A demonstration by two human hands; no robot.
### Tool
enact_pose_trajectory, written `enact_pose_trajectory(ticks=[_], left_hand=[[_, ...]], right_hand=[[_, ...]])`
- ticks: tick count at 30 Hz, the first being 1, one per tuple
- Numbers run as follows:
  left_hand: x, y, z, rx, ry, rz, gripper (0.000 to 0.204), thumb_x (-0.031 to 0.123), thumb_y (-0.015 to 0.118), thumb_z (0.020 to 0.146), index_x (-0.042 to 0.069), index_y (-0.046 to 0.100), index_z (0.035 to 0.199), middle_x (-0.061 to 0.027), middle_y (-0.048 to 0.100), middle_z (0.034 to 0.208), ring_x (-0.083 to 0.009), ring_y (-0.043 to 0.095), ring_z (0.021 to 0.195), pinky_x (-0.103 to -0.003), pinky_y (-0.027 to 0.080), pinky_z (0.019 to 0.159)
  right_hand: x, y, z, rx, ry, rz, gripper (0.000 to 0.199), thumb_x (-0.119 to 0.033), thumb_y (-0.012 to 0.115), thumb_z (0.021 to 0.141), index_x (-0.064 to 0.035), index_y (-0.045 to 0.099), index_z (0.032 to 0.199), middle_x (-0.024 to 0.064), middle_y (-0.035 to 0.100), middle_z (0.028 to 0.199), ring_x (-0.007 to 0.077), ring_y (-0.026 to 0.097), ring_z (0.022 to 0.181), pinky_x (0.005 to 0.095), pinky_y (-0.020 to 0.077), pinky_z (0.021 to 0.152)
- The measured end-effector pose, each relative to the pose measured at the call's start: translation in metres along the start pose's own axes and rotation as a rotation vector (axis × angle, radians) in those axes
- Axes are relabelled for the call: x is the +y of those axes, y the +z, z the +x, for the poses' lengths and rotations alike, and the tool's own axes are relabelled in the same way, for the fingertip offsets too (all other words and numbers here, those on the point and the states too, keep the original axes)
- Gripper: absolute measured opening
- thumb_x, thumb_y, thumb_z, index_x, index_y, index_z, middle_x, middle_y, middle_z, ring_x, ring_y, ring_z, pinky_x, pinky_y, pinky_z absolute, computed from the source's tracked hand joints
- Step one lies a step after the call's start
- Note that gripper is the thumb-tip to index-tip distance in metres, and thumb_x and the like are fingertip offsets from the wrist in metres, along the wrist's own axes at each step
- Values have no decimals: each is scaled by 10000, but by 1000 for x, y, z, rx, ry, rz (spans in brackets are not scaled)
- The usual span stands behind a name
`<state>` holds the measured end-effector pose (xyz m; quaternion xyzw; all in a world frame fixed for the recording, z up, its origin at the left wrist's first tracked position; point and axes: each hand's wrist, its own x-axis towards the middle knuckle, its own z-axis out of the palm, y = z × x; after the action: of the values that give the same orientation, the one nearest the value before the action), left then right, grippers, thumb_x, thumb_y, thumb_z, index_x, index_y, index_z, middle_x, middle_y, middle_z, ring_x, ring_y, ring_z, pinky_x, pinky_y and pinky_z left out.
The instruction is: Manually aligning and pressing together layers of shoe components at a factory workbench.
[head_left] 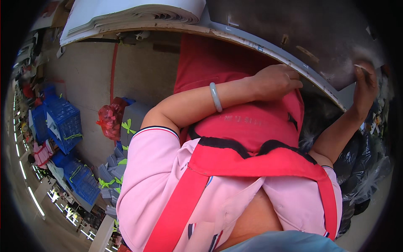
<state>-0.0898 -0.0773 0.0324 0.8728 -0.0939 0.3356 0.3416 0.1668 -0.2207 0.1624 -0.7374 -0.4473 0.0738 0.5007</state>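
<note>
My left hand (277,82), with a pale bangle (215,97) on its wrist, is closed in front of my red apron (247,111). Its curled fingers are beside the worn table edge (273,53); whatever they may hold is hidden. Further right, my right hand (366,86) is by the corner of a dark, glossy sheet (310,38) lying on the table. Thumb and fingers there are bent toward each other, with a small pale thing (360,66) at their tips, too small to name.
A thick stack of white sheets (138,14) lies on the table's left. Blue plastic crates (63,122) and a red bag (111,119) stand on the floor to the left, near grey bundles with green ties (111,180). Dark plastic bags (357,159) crowd my right side.
</note>
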Motion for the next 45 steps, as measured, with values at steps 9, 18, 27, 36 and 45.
enact_pose_trajectory(ticks=[9, 18, 27, 36, 45], left_hand=[[-39, -41, 15, -401, -558, 335, 476, 299, 654, 905, 152, 560, 1348, -164, 598, 1333, -344, 592, 1211, -470, 512, 957], [-75, -63, 24, -333, -337, 139, 186, 224, 691, 854, 130, 757, 1000, -143, 716, 900, -347, 688, 899, -428, 541, 796], [-73, -66, 30, -442, -397, 179, 272, 128, 666, 849, 91, 737, 1108, -179, 716, 955, -382, 677, 926, -456, 536, 848], [-83, -83, 30, -444, -290, 90, 215, 93, 684, 822, 67, 746, 1026, -136, 710, 987, -381, 665, 935, -458, 534, 826], [-92, -84, 27, -383, -301, 30, 158, 100, 673, 813, 37, 733, 945, -148, 692, 925, -385, 660, 898, -456, 535, 800]], right_hand=[[14, 59, 42, 40, -21, 1353, 143, -101, 668, 948, -72, 669, 1088, 5, 670, 987, 101, 621, 897, 237, 485, 825], [90, 11, 32, 216, 79, 678, 233, -120, 653, 982, -66, 671, 1207, 38, 693, 1133, 125, 640, 1043, 268, 491, 941], [85, 13, 14, 200, 95, 724, 238, -179, 656, 988, -97, 668, 1211, 10, 689, 1115, 131, 636, 1049, 282, 506, 934], [68, 37, 14, 307, 205, 882, 174, -182, 705, 949, -122, 663, 1106, -41, 674, 989, 76, 635, 898, 223, 509, 810], [62, 44, 17, 276, 194, 885, 201, -186, 713, 942, -122, 664, 1126, -26, 687, 1031, 99, 643, 954, 242, 516, 849]])
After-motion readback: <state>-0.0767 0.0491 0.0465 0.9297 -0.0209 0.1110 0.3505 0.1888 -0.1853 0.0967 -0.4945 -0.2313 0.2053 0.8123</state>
